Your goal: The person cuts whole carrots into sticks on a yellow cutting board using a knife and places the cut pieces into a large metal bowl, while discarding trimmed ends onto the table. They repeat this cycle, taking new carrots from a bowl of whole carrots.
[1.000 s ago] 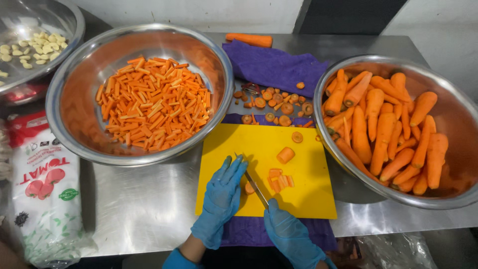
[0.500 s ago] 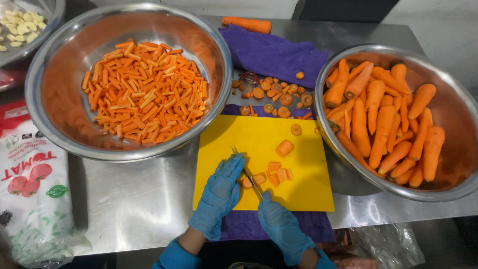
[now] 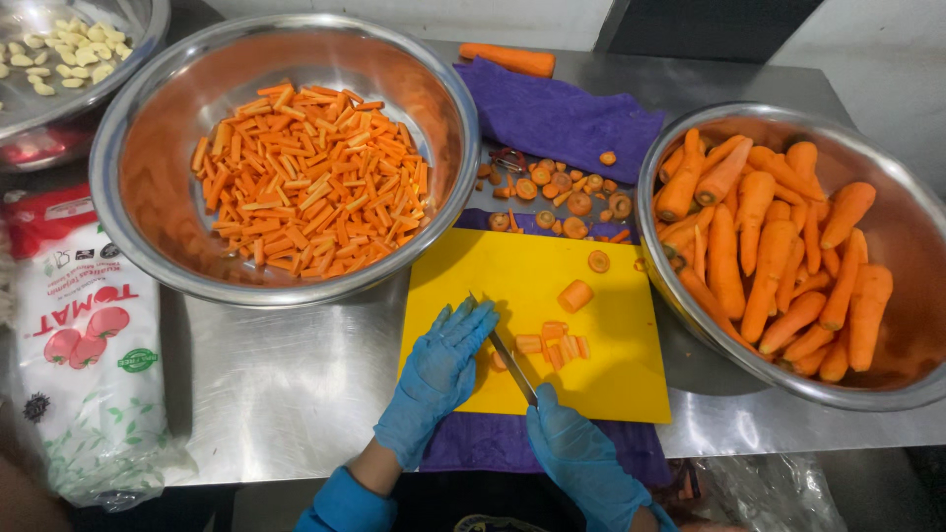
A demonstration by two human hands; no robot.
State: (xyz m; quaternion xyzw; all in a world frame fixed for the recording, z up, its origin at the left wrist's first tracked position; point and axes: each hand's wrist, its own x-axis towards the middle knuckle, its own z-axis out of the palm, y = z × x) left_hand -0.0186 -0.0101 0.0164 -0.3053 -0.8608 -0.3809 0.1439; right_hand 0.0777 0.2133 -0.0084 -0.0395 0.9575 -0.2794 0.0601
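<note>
Both my hands wear blue gloves. My left hand (image 3: 439, 374) lies flat on the yellow cutting board (image 3: 512, 276), fingers pressing a carrot piece that is mostly hidden beside the blade. My right hand (image 3: 581, 458) grips the handle of a knife (image 3: 507, 355), whose blade points up-left across the board. A few cut carrot sticks (image 3: 554, 345) and a short carrot chunk (image 3: 574, 295) lie just right of the blade.
A steel bowl (image 3: 138, 167) of carrot sticks stands at left, a steel bowl (image 3: 670, 286) of whole peeled carrots at right. Carrot ends (image 3: 562, 192) lie on a purple cloth (image 3: 562, 113) behind the board. White bag (image 3: 89, 365) at left; another bowl (image 3: 128, 49) at top left.
The view has shifted, so the bowls and board sit differently in frame. My hands stay on the board with the knife in nearly the same pose.
</note>
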